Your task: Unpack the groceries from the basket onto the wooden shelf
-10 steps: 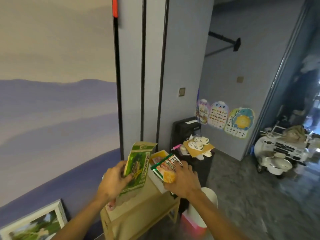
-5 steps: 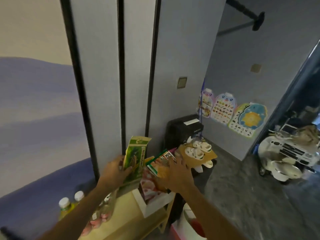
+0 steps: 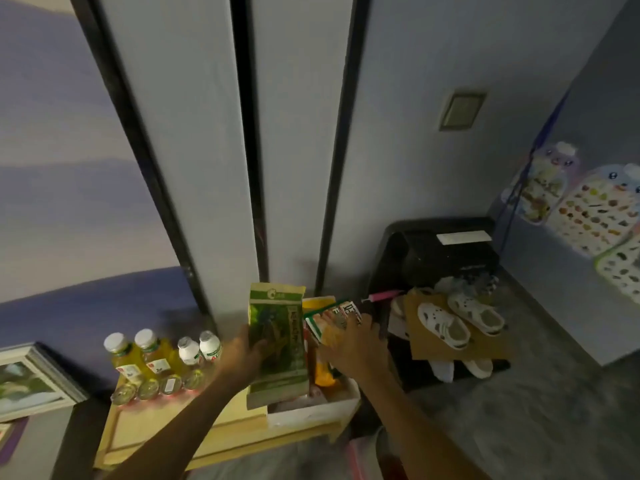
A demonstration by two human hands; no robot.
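My left hand (image 3: 244,351) grips a tall green paper packet (image 3: 277,344), held upright over the wooden shelf (image 3: 180,427). To its right, my right hand (image 3: 353,348) holds a smaller green and orange packet (image 3: 329,322) above a white box (image 3: 311,410) that stands on the shelf's right end with other packets inside. Two yellow drink bottles (image 3: 138,355) and two small white bottles (image 3: 201,351) stand at the shelf's back left, with several small jars (image 3: 159,386) in front of them. The basket is mostly out of view; a pink edge (image 3: 356,459) shows below the shelf.
The shelf stands against a grey panelled wall with black strips. A black unit (image 3: 446,258) to the right carries a cardboard sheet with white children's shoes (image 3: 460,320). A framed picture (image 3: 31,379) leans at the left. Grey floor opens to the right.
The camera has tilted down and left, bringing the bottles and jars into view. Both hands have kept their packets and lowered them toward the white box on the shelf.
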